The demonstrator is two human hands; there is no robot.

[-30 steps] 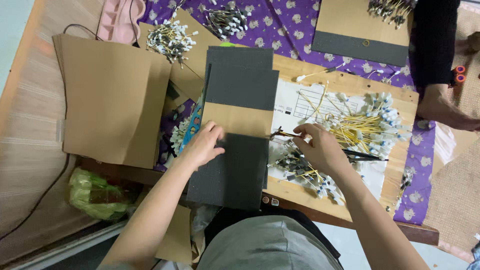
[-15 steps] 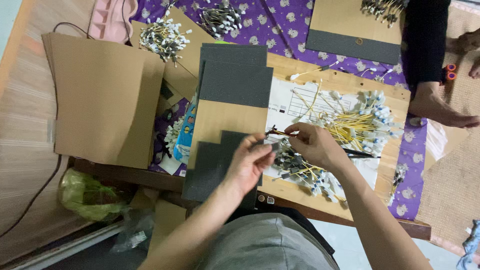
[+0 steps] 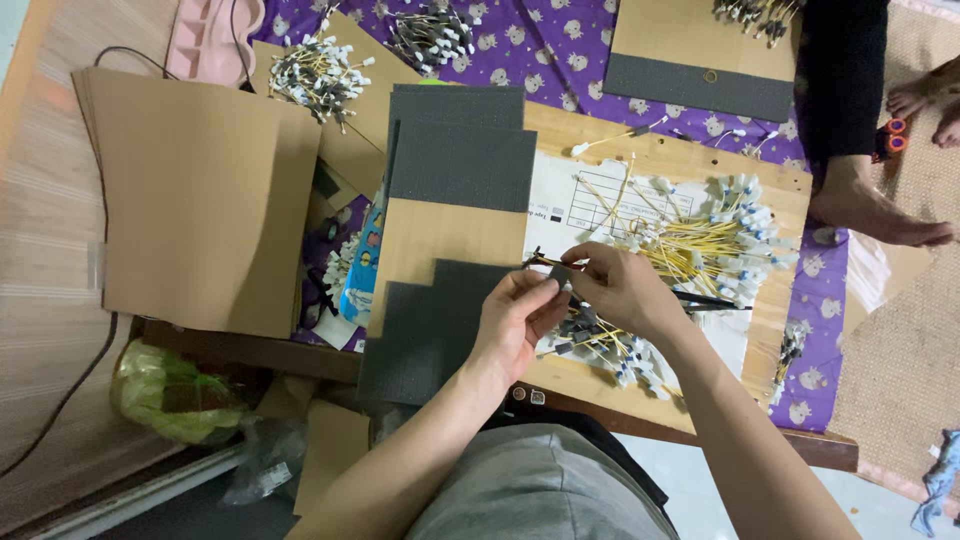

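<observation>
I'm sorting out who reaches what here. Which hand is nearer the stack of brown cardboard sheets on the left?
Left. The left hand is over the grey foam sheets, closer to the brown cardboard stack; the right hand is farther off, beside the yellow wires.

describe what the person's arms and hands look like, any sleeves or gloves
Both forearms are bare up to the frame edge, with no sleeves in view. The left hand and right hand wear no gloves, and no rings, watch or bracelets are visible. Grey clothing shows below, at the lap.

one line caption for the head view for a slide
Both hands, left and right, pinch a small wire piece over a wooden board strewn with yellow wires.
</observation>
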